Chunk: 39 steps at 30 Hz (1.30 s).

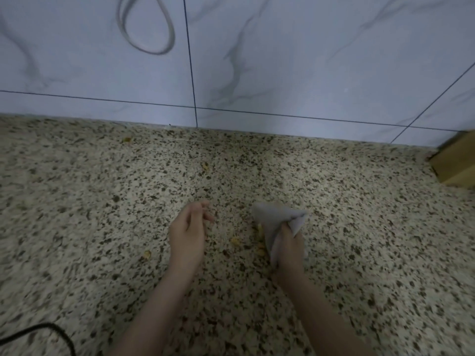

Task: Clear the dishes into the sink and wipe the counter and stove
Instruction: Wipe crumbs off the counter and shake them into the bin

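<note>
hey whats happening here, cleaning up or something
A person is wiping a speckled stone counter. The right hand grips a bunched grey cloth, held over a cluster of yellowish crumbs. The left hand hovers beside it with relaxed fingers, holding nothing. More crumbs lie scattered, so wiping is not yet finished. A cardboard box sits by the tiled wall on the right, and a black cable crosses the near left corner.

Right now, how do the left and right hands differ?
The right hand grips a grey cloth; the left hand holds nothing. The right hand's fingers are curled round the cloth; the left hand's are relaxed and loosely spread. Yellow crumbs lie beside the right hand, farther from the left. Both are over the speckled counter.
</note>
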Available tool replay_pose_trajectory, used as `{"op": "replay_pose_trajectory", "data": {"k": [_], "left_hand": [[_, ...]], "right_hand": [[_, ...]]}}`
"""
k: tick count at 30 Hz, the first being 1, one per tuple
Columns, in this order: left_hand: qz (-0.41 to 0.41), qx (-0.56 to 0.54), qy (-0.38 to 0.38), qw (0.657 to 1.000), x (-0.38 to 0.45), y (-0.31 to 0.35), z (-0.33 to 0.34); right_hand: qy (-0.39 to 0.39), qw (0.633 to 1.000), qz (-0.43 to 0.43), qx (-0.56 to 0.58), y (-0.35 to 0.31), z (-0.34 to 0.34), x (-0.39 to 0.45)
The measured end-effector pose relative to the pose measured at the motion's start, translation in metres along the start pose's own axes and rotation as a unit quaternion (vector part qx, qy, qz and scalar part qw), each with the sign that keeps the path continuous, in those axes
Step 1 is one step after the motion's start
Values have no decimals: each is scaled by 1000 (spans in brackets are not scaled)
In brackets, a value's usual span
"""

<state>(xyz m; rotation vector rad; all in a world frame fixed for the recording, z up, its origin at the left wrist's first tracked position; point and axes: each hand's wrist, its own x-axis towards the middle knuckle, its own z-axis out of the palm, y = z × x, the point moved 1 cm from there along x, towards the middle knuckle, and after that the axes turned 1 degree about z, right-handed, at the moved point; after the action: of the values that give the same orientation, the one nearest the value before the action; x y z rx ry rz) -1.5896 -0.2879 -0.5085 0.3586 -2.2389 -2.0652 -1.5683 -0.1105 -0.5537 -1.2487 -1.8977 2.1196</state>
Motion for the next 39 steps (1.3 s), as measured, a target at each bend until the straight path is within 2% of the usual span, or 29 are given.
{"op": "replay_pose_trajectory", "data": {"k": [4,8,11,14,17,26,31,35,39], "left_hand": [[21,39,-36,998,-5,4,2],[20,64,-42,997,-3,-4,3],[16,55,-38,998,-2,-8,4],[12,34,-41,999,-2,-11,5],[8,21,-51,998,0,-16,6],[9,-29,-60,998,6,-26,0],[4,-43,-39,998,8,-28,-11],[20,-65,-49,996,10,-23,-14],[13,-62,-51,997,12,-21,-14]], "right_hand": [[66,994,35,81,-16,-28,19],[96,987,13,131,-31,-49,40],[130,982,-44,132,-47,-60,50],[139,984,-85,67,-56,-55,57],[105,990,-87,-27,-45,-34,64],[-37,988,-109,-106,-30,32,53],[-161,957,-134,-199,-21,43,52],[-200,955,-108,-191,-16,42,44],[-225,943,-120,-212,-8,42,35]]}}
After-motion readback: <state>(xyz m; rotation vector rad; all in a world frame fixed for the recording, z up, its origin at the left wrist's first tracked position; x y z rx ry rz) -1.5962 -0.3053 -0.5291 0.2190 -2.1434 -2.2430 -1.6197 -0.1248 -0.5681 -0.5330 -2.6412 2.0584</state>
